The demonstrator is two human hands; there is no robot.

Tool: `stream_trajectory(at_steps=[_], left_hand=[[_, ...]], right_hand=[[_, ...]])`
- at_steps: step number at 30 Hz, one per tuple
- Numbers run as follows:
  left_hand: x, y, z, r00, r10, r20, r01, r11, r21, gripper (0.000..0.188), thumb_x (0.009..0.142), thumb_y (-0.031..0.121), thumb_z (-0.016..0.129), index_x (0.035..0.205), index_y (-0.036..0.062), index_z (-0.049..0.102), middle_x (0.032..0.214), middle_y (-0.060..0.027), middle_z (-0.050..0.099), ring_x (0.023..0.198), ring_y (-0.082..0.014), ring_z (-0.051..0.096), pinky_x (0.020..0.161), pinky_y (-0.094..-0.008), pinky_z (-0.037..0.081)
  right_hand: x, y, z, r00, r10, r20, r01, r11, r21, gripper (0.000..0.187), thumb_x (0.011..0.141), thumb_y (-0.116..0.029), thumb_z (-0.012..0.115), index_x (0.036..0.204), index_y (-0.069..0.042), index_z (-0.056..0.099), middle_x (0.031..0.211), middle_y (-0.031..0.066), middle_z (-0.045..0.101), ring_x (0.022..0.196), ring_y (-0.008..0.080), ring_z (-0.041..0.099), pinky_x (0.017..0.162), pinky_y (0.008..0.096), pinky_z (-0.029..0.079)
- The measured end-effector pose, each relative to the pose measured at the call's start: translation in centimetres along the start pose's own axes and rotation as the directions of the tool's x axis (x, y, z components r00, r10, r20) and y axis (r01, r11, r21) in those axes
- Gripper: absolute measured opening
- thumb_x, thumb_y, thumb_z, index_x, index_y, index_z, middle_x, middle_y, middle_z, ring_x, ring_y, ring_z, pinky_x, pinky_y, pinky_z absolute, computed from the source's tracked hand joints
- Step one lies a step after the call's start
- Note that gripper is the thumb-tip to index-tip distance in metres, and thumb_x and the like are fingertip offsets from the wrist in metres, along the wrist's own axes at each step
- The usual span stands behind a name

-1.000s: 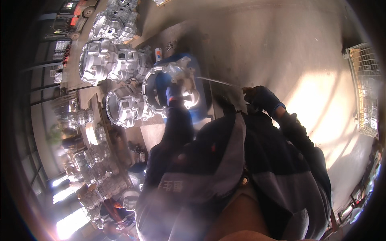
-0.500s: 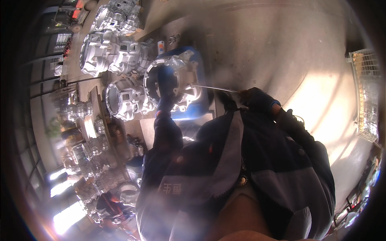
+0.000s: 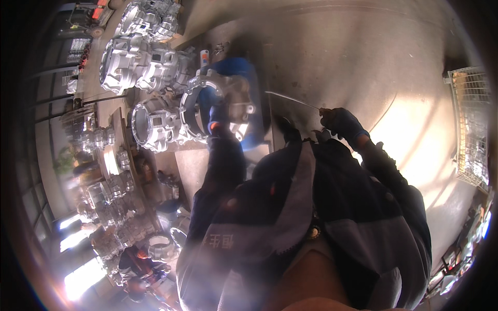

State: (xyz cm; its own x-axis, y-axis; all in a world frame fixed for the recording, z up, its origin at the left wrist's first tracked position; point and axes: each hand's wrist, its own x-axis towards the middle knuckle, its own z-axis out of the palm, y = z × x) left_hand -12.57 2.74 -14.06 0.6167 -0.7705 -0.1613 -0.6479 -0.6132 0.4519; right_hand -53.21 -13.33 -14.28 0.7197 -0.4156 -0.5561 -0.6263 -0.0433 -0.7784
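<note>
Fingers of the gloved right hand [image 3: 342, 124] are wrapped around the near end of a thin metal rod [image 3: 293, 99]. Those of the left hand [image 3: 220, 111] are blurred at the wide round opening of a ring-ended metal housing [image 3: 237, 103], and whether they grip it cannot be told.

Concrete floor [image 3: 363, 57] spreads away to the right, with a wire mesh cage [image 3: 471, 124] at its far side. A table [image 3: 192, 166] lies left of centre. Beneath the housing is a blue support [image 3: 233, 66]; the housing's round opening faces left. Similar castings [image 3: 125, 57] stand to the left, one of them close beside it. The rod slants leftward toward the housing, its tip apart from it. Beyond stands a small white canister [image 3: 204, 58] with an orange patch.

Work on this housing looks under way rather than finished; which surfaces are done, what remains, and whether the neighbouring castings are complete cannot be told.
</note>
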Motion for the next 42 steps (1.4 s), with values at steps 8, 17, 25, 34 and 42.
stream_trajectory(at_steps=[8,17,25,34,42], left_hand=[[-1.4,-5.7,0.5,0.977,0.145,0.157,-0.154,0.987,0.051,0.032,0.090,0.033,0.059,0.107,0.0071,0.064,0.096,-0.0116,0.068,0.091,-0.0244,0.063,0.079,-0.0363,0.048],[-3.4,-3.3,0.9,0.975,-0.099,0.197,0.074,0.989,0.132,0.047,0.079,0.050,0.064,0.104,0.0099,0.066,0.094,-0.0148,0.068,0.091,-0.0336,0.064,0.078,-0.0431,0.047],[-4.2,-2.6,0.7,0.993,-0.059,0.104,0.055,0.997,0.045,0.047,0.077,0.044,0.067,0.109,0.0104,0.063,0.096,-0.0144,0.068,0.090,-0.0344,0.064,0.076,-0.0445,0.047],[-11.2,-1.0,-1.1,0.539,-0.409,-0.737,-0.168,0.805,-0.569,0.029,0.091,0.015,0.062,0.117,0.0019,0.060,0.110,-0.0109,0.065,0.097,-0.0194,0.060,0.087,-0.0289,0.047],[-26.9,-8.1,8.7,0.161,-0.817,-0.554,0.278,0.576,-0.769,0.034,0.087,0.026,0.060,0.114,0.0055,0.060,0.106,-0.0149,0.064,0.093,-0.0272,0.060,0.081,-0.0386,0.048]], right_hand=[[6.6,6.1,3.8,0.670,-0.722,0.173,0.737,0.618,-0.276,0.020,0.070,-0.019,0.070,0.087,-0.008,0.069,0.098,0.0069,0.067,0.096,0.0237,0.064,0.079,0.0308,0.053],[4.4,3.7,3.5,0.819,-0.558,0.135,0.499,0.808,0.313,0.026,0.082,-0.022,0.065,0.103,-0.005,0.067,0.094,0.0056,0.066,0.086,0.0165,0.061,0.071,0.0306,0.051],[5.9,4.1,3.4,0.952,-0.169,0.255,0.099,0.959,0.267,0.030,0.077,-0.011,0.064,0.106,-0.007,0.064,0.093,0.0047,0.066,0.097,0.0194,0.063,0.074,0.0299,0.052],[4.3,0.4,-0.6,0.946,-0.153,0.286,-0.012,0.864,0.504,0.029,0.090,-0.018,0.061,0.113,0.000,0.059,0.093,0.0059,0.066,0.077,0.0127,0.061,0.067,0.0253,0.049],[0.1,-16.1,2.1,0.862,-0.450,0.231,0.484,0.598,-0.639,0.034,0.081,-0.034,0.067,0.102,-0.006,0.065,0.085,0.0189,0.067,0.083,0.0373,0.064,0.073,0.0378,0.052]])
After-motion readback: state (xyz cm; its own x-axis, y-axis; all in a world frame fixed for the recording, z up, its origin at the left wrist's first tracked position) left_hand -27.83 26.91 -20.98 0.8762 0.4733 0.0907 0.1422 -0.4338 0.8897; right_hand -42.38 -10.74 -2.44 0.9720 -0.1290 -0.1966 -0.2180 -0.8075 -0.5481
